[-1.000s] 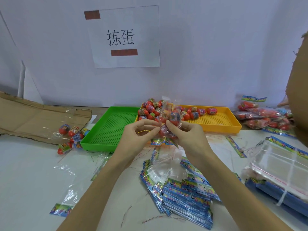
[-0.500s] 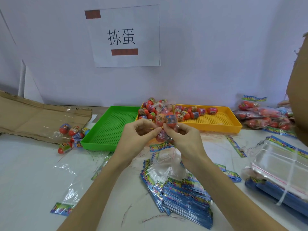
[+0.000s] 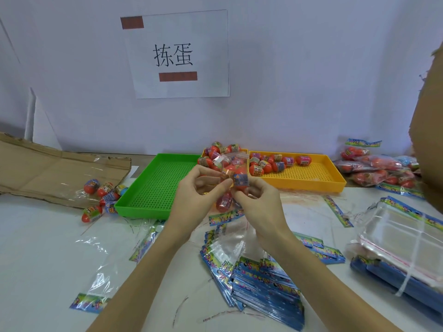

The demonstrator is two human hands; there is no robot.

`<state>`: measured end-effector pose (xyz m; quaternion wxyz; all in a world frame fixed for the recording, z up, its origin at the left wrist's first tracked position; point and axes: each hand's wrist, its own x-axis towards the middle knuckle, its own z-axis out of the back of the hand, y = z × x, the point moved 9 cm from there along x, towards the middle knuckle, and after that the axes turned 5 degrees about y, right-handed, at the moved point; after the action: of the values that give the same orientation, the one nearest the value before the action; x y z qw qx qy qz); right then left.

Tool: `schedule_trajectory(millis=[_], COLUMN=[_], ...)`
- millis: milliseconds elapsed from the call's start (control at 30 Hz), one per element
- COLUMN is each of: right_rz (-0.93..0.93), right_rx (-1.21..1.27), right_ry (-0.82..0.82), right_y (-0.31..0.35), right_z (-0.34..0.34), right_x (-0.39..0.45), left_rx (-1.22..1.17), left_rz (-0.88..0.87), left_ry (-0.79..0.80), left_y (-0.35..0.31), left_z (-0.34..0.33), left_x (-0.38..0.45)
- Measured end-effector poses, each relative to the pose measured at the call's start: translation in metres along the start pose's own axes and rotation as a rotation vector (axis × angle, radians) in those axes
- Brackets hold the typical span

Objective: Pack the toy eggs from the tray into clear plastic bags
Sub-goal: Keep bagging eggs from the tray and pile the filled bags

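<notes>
Both hands pinching filled clear bag (image 3: pixel 232 180) at mid-height, left hand (image 3: pixel 199 200) and right hand (image 3: pixel 257 202) equally near. Bag's long axis vertical, held above table just before yellow tray (image 3: pixel 309 182); loose toy eggs (image 3: pixel 271 162) beyond, behind fingertips.

Two trays sit side by side at the back of the tabletop (image 3: pixel 43 248): the left tray (image 3: pixel 153 185) and the right tray (image 3: pixel 311 176) (toy eggs (image 3: pixel 271 164) in it). Before them, both hands (image 3: pixel 201 195) hold a filled bag (image 3: pixel 233 178); nearer lies a stack of bags (image 3: pixel 261 286).
</notes>
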<state>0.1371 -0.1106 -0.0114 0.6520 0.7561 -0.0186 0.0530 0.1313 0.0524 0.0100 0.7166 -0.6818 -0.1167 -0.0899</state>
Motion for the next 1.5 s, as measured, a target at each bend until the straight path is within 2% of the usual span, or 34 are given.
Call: schedule_trajectory(millis=[67,167,267,333,467,667,900,1167,1333,1500], right_rz=[-0.028,-0.084,-0.109,-0.116,-0.032,-0.022,0.133,0.153,0.198,0.196], right_rx=[0.005,0.026,-0.020,-0.019,-0.151,-0.120,-0.139,-0.185,-0.263,-0.313], right_ry=[0.056,0.162,0.307,0.348,0.239,0.219,0.099,0.162,0.249,0.228], right_y=[0.000,0.000,0.005,0.007,0.011,0.009,0.020,0.026,0.036,0.035], right_z=[-0.006,-0.013,-0.015,-0.015,-0.006,-0.010,0.000,0.000,0.001,0.009], right_x=[0.001,0.004,0.006,0.006,0.007,0.008,0.007,0.011,0.014,0.016], left_rx=[-0.123,-0.288,-0.326,-0.303,-0.243,-0.167,-0.171,-0.138,-0.146,-0.163], left_rz=[0.058,0.127,0.150,0.149,0.140,0.108,0.114,0.071,0.106,0.126], left_ry=[-0.028,0.023,0.051,0.072,0.109,0.109,0.097,0.007,-0.034,0.001], left_y=[0.006,0.009,0.008,0.008,0.010,0.011,0.003,0.002,0.007,0.008], left_z=[0.002,-0.001,-0.001,-0.001,-0.004,-0.001,0.000,0.012,0.015,0.016], left_x=[0.001,0.001,0.003,0.003,0.003,0.005,0.002,0.003,0.004,0.005])
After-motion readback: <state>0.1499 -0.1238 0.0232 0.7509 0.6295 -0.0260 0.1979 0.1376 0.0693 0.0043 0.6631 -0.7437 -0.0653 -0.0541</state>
